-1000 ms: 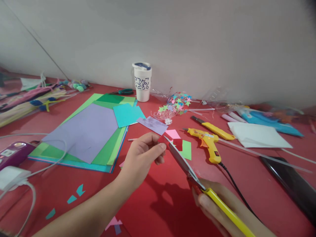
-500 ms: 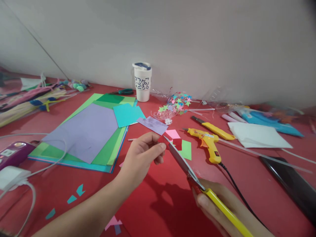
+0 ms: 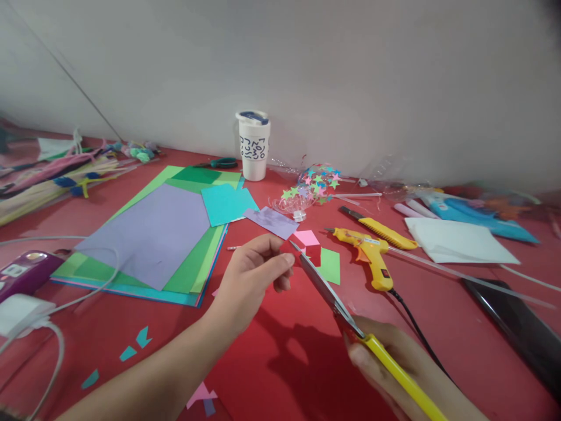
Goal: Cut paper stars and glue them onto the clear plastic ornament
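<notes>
Purple sheet (image 3: 153,240) on the worktop (image 3: 175,324), at ten o'clock from the left hand (image 3: 256,275); twelve o'clock is toward the wall (image 3: 359,88). The left hand is nearly closed, thumb and index finger pinching the red paper (image 3: 314,256), the remaining fingers curled beneath. The paper lies at two o'clock from this hand, projecting past its fingertips above the worktop. The left forearm enters from eight o'clock, the wrist roughly in line with it. Scissors (image 3: 324,292) cross the paper, blades close together and directed toward eleven o'clock; whether they cut into it cannot be told. Glue gun (image 3: 366,251), at twelve o'clock from the right hand (image 3: 381,374). The right hand, at five o'clock from the paper, is wrapped around the scissors' handles, its forearm entering from four o'clock.
</notes>
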Available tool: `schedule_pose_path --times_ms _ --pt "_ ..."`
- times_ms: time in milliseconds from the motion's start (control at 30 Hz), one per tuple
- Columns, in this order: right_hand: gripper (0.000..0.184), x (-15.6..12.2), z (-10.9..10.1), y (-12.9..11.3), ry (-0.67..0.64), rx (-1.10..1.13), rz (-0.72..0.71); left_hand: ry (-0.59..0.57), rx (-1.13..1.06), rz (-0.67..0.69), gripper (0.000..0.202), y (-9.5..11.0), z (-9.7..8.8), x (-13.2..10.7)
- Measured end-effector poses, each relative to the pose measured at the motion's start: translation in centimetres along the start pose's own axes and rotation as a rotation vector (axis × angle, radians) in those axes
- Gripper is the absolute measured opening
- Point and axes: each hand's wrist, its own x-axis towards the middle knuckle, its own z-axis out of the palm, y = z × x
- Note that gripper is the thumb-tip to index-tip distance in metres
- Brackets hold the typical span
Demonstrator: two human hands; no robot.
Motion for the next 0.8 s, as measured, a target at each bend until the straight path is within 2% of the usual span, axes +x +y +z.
schedule_pose_path --times_ms 133,400,800 --pt "0.058 -0.1 0.2 0.5 -0.013 0.021 0.041 -0.031 -0.047 -0.008 0.011 0.0 -0.2 0.0" --pt "0.057 0.2 0.4 1.2 0.051 -0.051 -0.040 -0.075 -0.128 -0.076 0.012 -0.1 -0.3 0.0" --pt "0.055 0.6 0.3 2.2 0.068 -0.054 -0.026 -0.085 -0.248 -0.128 0.013 0.2 -0.4 0.1"
